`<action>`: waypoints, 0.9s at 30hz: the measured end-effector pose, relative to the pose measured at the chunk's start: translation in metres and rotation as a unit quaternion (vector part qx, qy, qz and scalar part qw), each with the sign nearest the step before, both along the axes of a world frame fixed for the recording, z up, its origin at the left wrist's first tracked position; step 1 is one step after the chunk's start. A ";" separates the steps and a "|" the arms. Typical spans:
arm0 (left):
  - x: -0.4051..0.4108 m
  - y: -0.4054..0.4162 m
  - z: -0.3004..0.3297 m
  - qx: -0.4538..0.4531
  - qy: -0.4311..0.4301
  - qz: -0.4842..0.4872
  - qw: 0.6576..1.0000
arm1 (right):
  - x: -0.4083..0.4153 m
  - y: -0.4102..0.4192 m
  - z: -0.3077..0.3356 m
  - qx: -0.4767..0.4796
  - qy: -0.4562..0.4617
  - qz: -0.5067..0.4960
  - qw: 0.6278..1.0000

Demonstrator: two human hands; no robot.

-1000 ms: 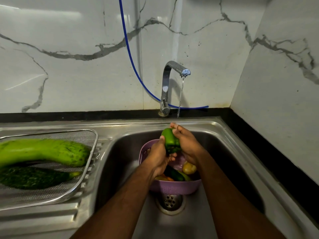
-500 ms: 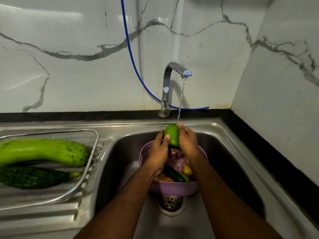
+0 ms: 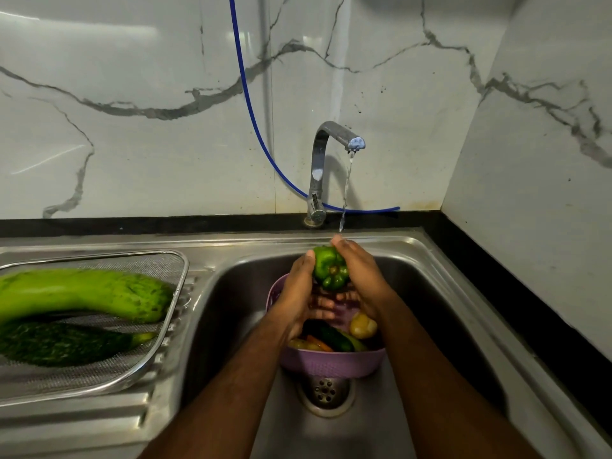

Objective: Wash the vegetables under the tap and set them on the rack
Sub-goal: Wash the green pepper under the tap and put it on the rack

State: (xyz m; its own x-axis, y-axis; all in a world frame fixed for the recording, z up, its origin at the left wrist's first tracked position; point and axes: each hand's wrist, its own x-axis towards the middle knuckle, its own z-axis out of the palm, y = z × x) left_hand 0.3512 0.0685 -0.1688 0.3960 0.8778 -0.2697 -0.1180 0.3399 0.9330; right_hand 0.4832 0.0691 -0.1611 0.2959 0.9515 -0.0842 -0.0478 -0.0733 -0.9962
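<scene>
I hold a green bell pepper between my left hand and my right hand, just under the thin stream of water from the steel tap. The pepper's stem end faces me. Below my hands a purple plastic colander sits in the sink with several vegetables in it, among them a potato and a dark cucumber. On the mesh rack at the left lie a long pale-green gourd and a dark-green bitter gourd.
The steel sink basin has its drain right in front of the colander. A blue hose runs down the marble wall behind the tap. A black counter strip borders the sink on the right, under a side wall.
Both hands have turned the pepper under the water: its stem end now faces me, where a smooth side showed before. The hands stay at the same spot over the colander.
</scene>
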 end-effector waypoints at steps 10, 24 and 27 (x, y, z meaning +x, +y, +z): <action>0.004 -0.005 -0.007 -0.022 0.056 -0.041 0.997 | 0.005 0.002 -0.002 -0.119 -0.040 -0.015 0.992; 0.002 0.004 -0.008 0.034 0.167 0.030 0.985 | 0.002 -0.006 -0.004 -0.058 -0.045 0.024 0.997; -0.002 -0.003 -0.003 0.127 0.175 0.024 0.976 | 0.001 -0.003 -0.004 -0.086 0.020 -0.006 0.996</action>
